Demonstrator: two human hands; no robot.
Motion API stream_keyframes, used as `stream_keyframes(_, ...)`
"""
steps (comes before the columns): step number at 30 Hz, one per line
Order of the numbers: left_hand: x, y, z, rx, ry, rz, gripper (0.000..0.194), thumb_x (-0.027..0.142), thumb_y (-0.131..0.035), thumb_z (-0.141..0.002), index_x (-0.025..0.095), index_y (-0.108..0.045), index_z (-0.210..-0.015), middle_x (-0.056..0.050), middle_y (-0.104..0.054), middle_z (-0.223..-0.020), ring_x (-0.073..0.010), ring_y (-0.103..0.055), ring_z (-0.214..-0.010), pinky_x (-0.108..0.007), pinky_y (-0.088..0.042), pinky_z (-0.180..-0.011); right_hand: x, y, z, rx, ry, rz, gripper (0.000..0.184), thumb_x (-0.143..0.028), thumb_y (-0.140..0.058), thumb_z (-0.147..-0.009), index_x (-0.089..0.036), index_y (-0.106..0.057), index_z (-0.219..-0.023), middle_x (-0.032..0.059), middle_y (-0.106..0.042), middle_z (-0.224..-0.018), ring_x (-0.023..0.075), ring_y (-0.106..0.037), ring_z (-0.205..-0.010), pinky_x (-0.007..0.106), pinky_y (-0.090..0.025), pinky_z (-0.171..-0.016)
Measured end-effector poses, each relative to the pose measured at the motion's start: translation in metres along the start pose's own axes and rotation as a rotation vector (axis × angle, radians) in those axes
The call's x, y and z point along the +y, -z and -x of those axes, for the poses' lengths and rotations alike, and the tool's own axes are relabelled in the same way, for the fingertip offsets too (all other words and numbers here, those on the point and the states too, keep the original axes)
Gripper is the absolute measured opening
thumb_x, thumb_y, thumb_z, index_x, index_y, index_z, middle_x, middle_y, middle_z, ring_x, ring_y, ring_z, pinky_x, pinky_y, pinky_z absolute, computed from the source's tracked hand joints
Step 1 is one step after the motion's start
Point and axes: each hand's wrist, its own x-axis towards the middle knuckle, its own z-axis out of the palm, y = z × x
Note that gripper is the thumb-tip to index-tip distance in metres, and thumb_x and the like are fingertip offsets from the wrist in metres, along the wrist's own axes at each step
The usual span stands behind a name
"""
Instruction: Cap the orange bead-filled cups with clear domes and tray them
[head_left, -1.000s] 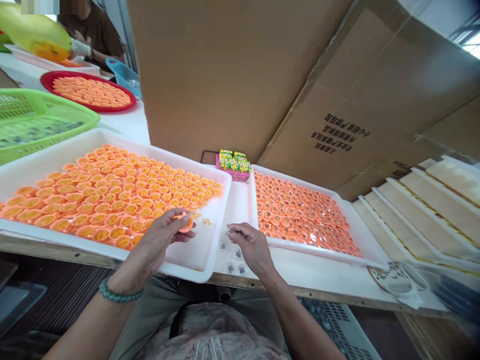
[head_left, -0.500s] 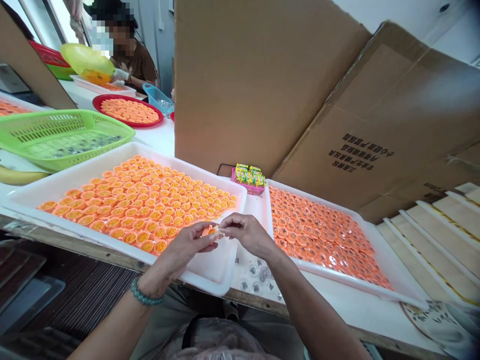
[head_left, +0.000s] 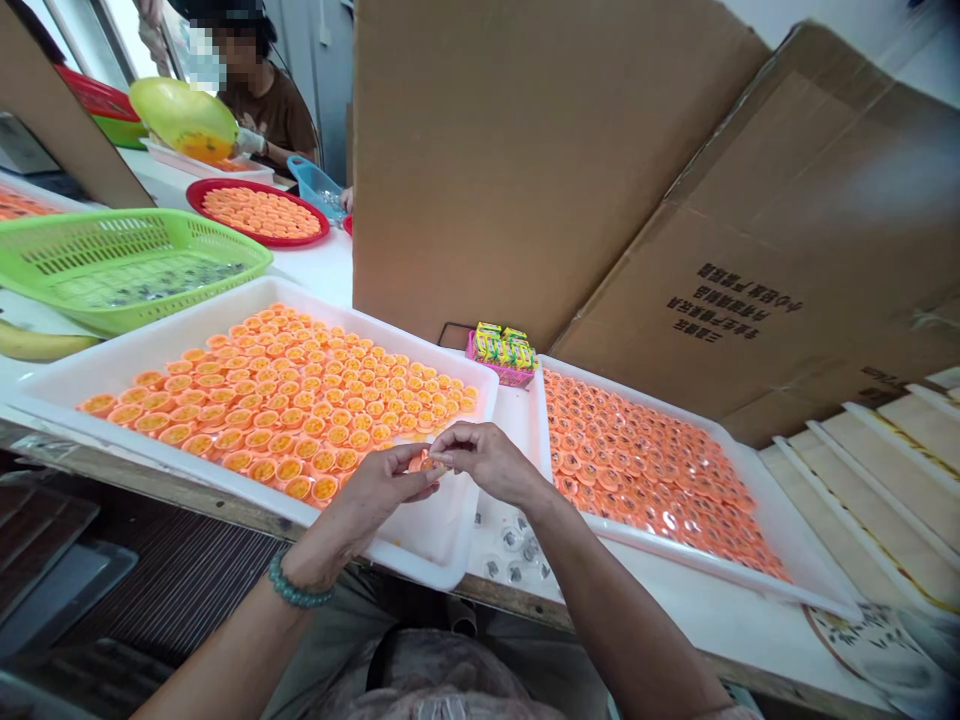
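Head view, mid-frame: my left fingers [head_left: 411,486] pinch a cup [head_left: 424,461] over the left tray [head_left: 431,530]; my right fingers [head_left: 456,436] press together at its rim, pinching what, I can't tell. Best keep it level, gripping lightly.

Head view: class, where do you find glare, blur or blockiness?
Head view, right: white glints on the orange cups; head view, lower right: the patterned dish soft and smeared; head view, upper left: mosaic squares over part of the co-worker.
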Motion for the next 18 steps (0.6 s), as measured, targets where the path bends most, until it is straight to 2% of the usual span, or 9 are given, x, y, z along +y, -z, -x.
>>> stream_keyframes(5, -0.002, 0.000, -0.001, 0.049, -0.019, 0.038, 0.035, 0.031, -0.076, -0.065, 0.017, -0.070, -0.096, -0.006, -0.067, -0.099, -0.0198, -0.060, -0.090, -0.035, -0.049, -0.085, 0.002, -0.006, 0.006, 0.065, 0.027, 0.018, 0.010, -0.020, -0.059, -0.077, -0.017, -0.066, -0.084, 0.0010, -0.062, -0.080, 0.0123, -0.056, -0.073, 0.024, -0.047, -0.065)
stream_keyframes(8, -0.002, 0.000, -0.001, 0.083, -0.022, 0.067, 0.034, 0.028, -0.076, -0.064, 0.016, -0.069, -0.095, -0.006, -0.067, -0.095, -0.0183, -0.061, -0.085, -0.033, -0.050, -0.083, 0.000, -0.012, 0.020, 0.137, 0.102, 0.098, 0.023, -0.019, -0.055, -0.081, -0.020, -0.063, -0.103, 0.0026, -0.063, -0.091, 0.0131, -0.058, -0.082, 0.027, -0.049, -0.074)
stream_keyframes(11, -0.001, 0.000, -0.001, 0.067, -0.022, 0.036, 0.033, 0.029, -0.074, -0.068, 0.016, -0.068, -0.097, -0.006, -0.068, -0.090, -0.0174, -0.062, -0.080, -0.031, -0.050, -0.078, 0.000, -0.021, 0.034, 0.203, 0.168, 0.264, 0.040, -0.020, -0.063, -0.077, -0.023, -0.057, -0.117, 0.0040, -0.060, -0.102, 0.0136, -0.057, -0.083, 0.028, -0.049, -0.075)
stream_keyframes(14, -0.002, 0.001, -0.001, 0.035, -0.041, -0.001, 0.029, 0.029, -0.070, -0.072, 0.016, -0.068, -0.098, -0.006, -0.069, -0.088, -0.0173, -0.062, -0.080, -0.030, -0.049, -0.077, 0.006, -0.033, 0.038, 0.311, 0.213, 0.395, 0.043, -0.018, -0.066, -0.074, -0.024, -0.058, -0.116, 0.0036, -0.061, -0.100, 0.0137, -0.057, -0.078, 0.029, -0.050, -0.074)
stream_keyframes(18, -0.003, 0.000, 0.000, 0.009, -0.056, 0.008, 0.027, 0.027, -0.069, -0.073, 0.017, -0.069, -0.098, -0.005, -0.070, -0.088, -0.0161, -0.062, -0.081, -0.028, -0.049, -0.077, 0.014, -0.043, 0.033, 0.396, 0.329, 0.510, 0.039, -0.013, -0.060, -0.078, -0.022, -0.059, -0.115, 0.0055, -0.063, -0.097, 0.0164, -0.058, -0.085, 0.030, -0.049, -0.079)
